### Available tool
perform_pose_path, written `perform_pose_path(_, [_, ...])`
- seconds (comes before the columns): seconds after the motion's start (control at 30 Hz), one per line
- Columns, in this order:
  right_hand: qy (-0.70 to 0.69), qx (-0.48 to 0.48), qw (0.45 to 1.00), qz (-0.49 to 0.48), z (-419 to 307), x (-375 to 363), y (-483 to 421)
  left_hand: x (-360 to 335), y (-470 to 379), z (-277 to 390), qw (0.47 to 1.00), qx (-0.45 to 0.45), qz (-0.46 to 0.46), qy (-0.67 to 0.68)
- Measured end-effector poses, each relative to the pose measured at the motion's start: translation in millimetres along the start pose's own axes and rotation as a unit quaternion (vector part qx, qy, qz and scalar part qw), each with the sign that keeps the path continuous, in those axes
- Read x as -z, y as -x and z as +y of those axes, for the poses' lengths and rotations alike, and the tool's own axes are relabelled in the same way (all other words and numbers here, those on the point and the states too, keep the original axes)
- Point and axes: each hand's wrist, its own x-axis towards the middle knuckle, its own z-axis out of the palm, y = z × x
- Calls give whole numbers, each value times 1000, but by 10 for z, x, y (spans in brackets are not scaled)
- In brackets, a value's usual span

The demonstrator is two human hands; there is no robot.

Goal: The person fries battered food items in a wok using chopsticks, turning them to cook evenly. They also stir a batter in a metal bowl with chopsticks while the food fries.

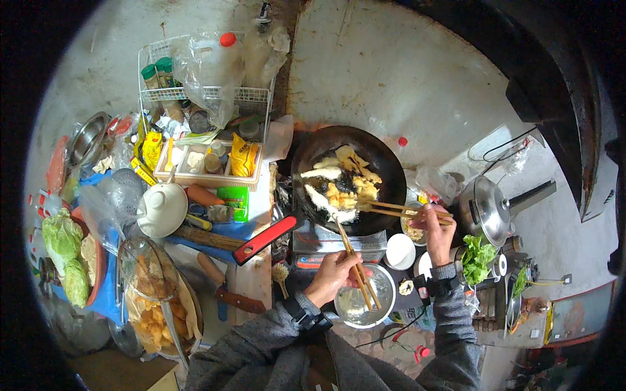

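Note:
My left hand (332,276) grips a pair of wooden chopsticks (348,244), their tips at the near rim of a dark wok (389,161). Another pair of chopsticks (396,207) is held in my right hand (435,229), reaching into the wok from the right. Several pieces of battered food lie in bubbling oil; some are golden (359,161), others pale (318,198). The right-hand tips touch or nearly touch a golden piece (342,198). Beneath the wok is a portable stove (318,244), and a red handle (266,239) points left. Below my left hand stands a glass bowl (389,298).
Left, a wire skimmer (146,266) rests over a paper-lined basin of fried pieces (156,322). A wooden-handled knife (239,300) lies nearby. A compartmented seasoning box (208,178) sits behind. On the right are a white bowl (401,251), a lidded steel pot (481,210) and lettuce (477,259).

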Motion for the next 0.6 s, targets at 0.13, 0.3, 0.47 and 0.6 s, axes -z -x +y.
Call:
perform_pose_path(0.13, [65, 20, 998, 3, 32, 98, -44, 1, -19, -13, 1000, 7, -7, -2])
perform_pose_path(0.3, [57, -25, 998, 28, 290, 45, -41, -22, -29, -38, 1000, 21, -18, -13])
perform_pose_path(0.47, [40, -10, 999, 26, 493, -44, -61, -47, -30, -58, 999, 34, -22, -18])
perform_pose_path(0.6, [-41, -34, 997, 50, 512, 55, -54, -37, -43, -53, 999, 25, -22, -17])
